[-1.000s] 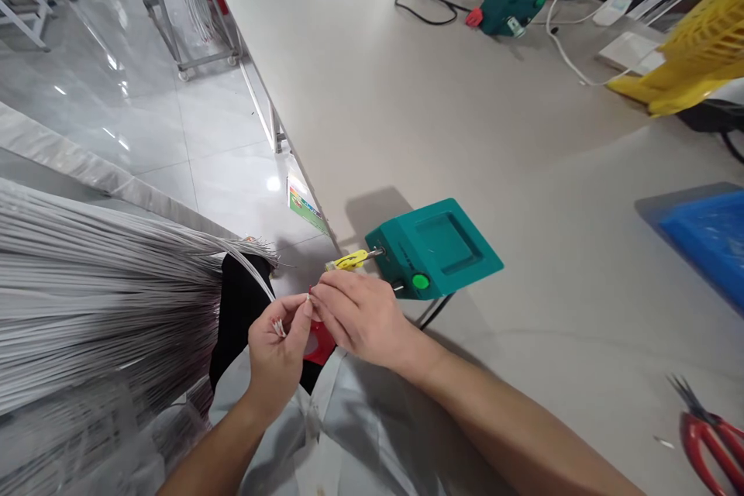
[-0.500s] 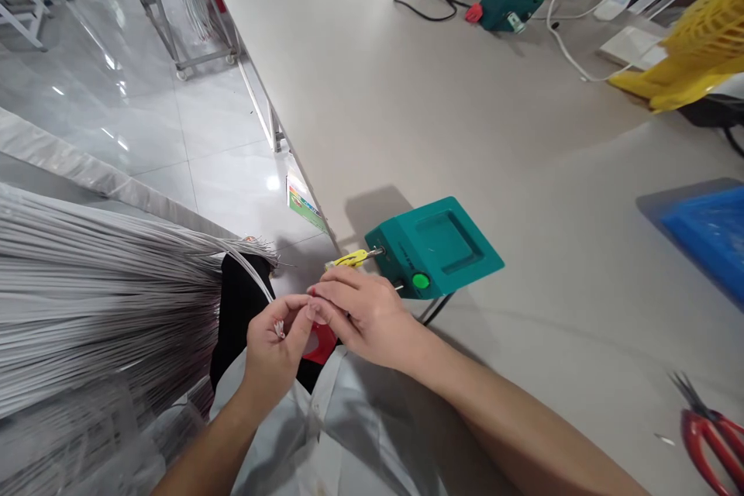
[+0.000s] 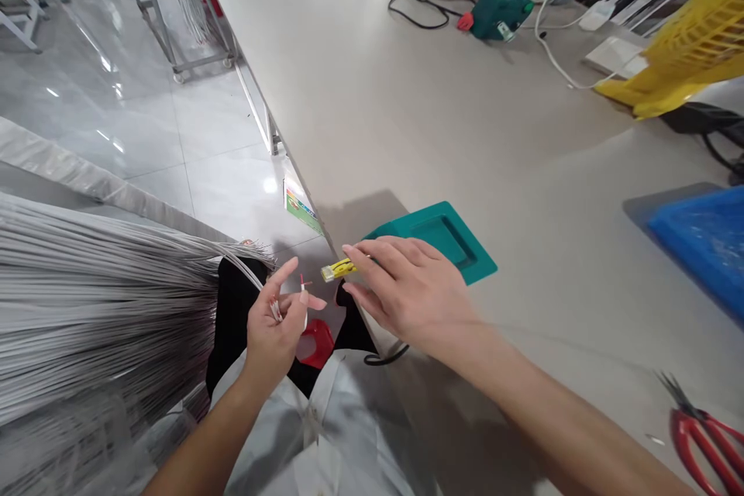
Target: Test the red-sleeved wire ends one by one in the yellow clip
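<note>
My left hand (image 3: 277, 324) pinches the end of a thin white cable (image 3: 254, 277) between thumb and fingers, its stripped tip pointing up. The cable comes from a large bundle of white cables (image 3: 98, 302) at the left. My right hand (image 3: 407, 291) hovers over the front of a green box-shaped device (image 3: 450, 240) on the table, fingers spread, holding nothing. A yellow clip (image 3: 339, 269) sticks out from the device's left side, just at my right fingertips. A black cord (image 3: 387, 356) runs out under my right wrist.
The beige table (image 3: 407, 108) stretches away. On it are red-handled scissors (image 3: 700, 434) at the lower right, a blue tray (image 3: 706, 244) at the right, a yellow basket (image 3: 686, 54), and a second green device (image 3: 497, 9) with cables at the back. A red object (image 3: 314, 342) sits by my lap.
My right hand has let go of the cable end, opened and moved right over the green device. My left hand keeps the cable, now with its tip raised.
</note>
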### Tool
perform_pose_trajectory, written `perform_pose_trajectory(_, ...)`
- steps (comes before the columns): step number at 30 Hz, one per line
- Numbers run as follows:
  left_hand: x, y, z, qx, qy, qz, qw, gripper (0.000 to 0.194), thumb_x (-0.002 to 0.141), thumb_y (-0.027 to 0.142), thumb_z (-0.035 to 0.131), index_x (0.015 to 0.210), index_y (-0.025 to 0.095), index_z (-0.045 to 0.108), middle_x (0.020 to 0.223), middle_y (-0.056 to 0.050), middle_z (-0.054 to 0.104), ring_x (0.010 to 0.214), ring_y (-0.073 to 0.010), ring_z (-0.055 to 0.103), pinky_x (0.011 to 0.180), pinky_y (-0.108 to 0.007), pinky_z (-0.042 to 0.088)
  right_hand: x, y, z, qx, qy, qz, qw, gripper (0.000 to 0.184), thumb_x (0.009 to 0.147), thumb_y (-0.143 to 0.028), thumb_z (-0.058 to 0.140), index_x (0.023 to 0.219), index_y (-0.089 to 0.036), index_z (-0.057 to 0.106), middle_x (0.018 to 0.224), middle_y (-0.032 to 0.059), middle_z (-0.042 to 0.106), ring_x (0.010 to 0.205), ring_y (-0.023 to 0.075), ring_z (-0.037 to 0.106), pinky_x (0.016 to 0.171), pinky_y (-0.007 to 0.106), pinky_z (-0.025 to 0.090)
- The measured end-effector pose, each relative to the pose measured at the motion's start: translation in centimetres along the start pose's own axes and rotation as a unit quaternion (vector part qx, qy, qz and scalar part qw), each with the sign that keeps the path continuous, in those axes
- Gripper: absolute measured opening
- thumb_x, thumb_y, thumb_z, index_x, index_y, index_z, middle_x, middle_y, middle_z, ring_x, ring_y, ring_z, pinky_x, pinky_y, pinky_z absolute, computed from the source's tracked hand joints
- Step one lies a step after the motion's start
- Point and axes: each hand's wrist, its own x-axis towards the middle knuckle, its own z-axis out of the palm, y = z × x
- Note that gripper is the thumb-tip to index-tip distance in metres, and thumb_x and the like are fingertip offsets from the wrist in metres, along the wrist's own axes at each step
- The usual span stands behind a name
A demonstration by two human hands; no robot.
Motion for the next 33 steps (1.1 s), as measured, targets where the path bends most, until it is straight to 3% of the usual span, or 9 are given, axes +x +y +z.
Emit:
perform_pose_trajectory(3, 0.5, 0.0, 0.2, 0.012, -0.009, 0.016, 1.0, 0.046, 0.078, 0.032, 0.06, 0.12, 0.018, 0.052, 0.067, -0.003, 0.069, 0.037, -0.0028, 0.027, 0.036, -0.017, 0.026, -0.1, 0.7, 0.3, -0.06, -0.087, -0.024, 0.994, 0.026, 0.088, -0.017, 0.045, 0.111, -0.011, 0.055, 0.1, 0.0122, 0.063, 0.097, 0.0265, 0.052, 0.078, 0.042, 0.039)
perform_pose_trajectory(8, 0.8, -0.1, 0.7, 0.013, -0.029, 0.016, 0.999, 0.044, 0.077, 0.033, 0.06, 0.117, 0.015, 0.054, 0.069, -0.006, 0.071, 0.037, -0.0028, 0.031, 0.037, -0.017, 0.028, 0.8, 1.0, 0.3, -0.066, -0.124, -0.044, 0.989, 0.027, 0.085, -0.008, 0.042, 0.107, -0.009, 0.058, 0.095, 0.0146, 0.062, 0.101, 0.0293, 0.05, 0.085, 0.047, 0.037)
perform_pose_trajectory(15, 0.6, -0.2, 1.1, 0.05, -0.027, 0.026, 0.998, 0.046, 0.077, 0.032, 0.061, 0.118, 0.013, 0.055, 0.072, -0.006, 0.071, 0.039, -0.0036, 0.037, 0.04, -0.019, 0.031, 2.5, 1.9, 0.7, -0.024, -0.199, -0.081, 0.976, 0.022, 0.077, -0.004, 0.046, 0.074, -0.016, 0.064, 0.071, 0.0098, 0.064, 0.087, 0.0266, 0.055, 0.087, 0.05, 0.037)
perform_pose_trajectory(19, 0.6, -0.4, 1.3, 0.072, -0.017, 0.037, 0.997, 0.045, 0.077, 0.029, 0.061, 0.118, 0.012, 0.056, 0.071, -0.006, 0.072, 0.05, -0.0085, 0.053, 0.047, -0.02, 0.039, 2.5, 2.1, 1.1, -0.006, -0.197, -0.074, 0.978, 0.026, 0.074, -0.001, 0.044, 0.069, -0.018, 0.063, 0.066, 0.0085, 0.063, 0.082, 0.0253, 0.057, 0.092, 0.053, 0.035)
perform_pose_trajectory(24, 0.7, -0.5, 1.8, 0.085, -0.002, 0.045, 0.995, 0.045, 0.076, 0.026, 0.062, 0.118, 0.012, 0.057, 0.072, -0.006, 0.073, 0.069, -0.0156, 0.064, 0.063, -0.025, 0.048, 2.3, 2.1, 1.0, 0.108, -0.149, -0.033, 0.982, 0.03, 0.07, 0.002, 0.043, 0.062, -0.02, 0.06, 0.061, 0.0067, 0.061, 0.085, 0.027, 0.058, 0.098, 0.057, 0.03)
perform_pose_trajectory(30, 0.7, -0.3, 2.2, 0.073, 0.02, 0.039, 0.996, 0.041, 0.071, 0.026, 0.066, 0.11, 0.012, 0.062, 0.069, -0.004, 0.072, 0.067, -0.0162, 0.066, 0.067, -0.026, 0.05, 2.3, 2.1, 0.7, 0.069, -0.163, -0.026, 0.984, 0.011, 0.071, -0.01, 0.057, 0.079, -0.015, 0.064, 0.071, 0.0094, 0.064, 0.093, 0.0295, 0.055, 0.103, 0.061, 0.02)
perform_pose_trajectory(33, 0.6, -0.3, 2.2, 0.072, 0.031, 0.038, 0.996, 0.039, 0.072, 0.025, 0.065, 0.109, 0.013, 0.062, 0.069, -0.004, 0.072, 0.067, -0.0152, 0.065, 0.065, -0.024, 0.049, 2.1, 2.2, 1.0, 0.026, -0.17, -0.025, 0.985, 0.036, 0.073, -0.03, 0.065, 0.104, -0.012, 0.059, 0.084, 0.0118, 0.065, 0.101, 0.0321, 0.051, 0.103, 0.062, 0.018)
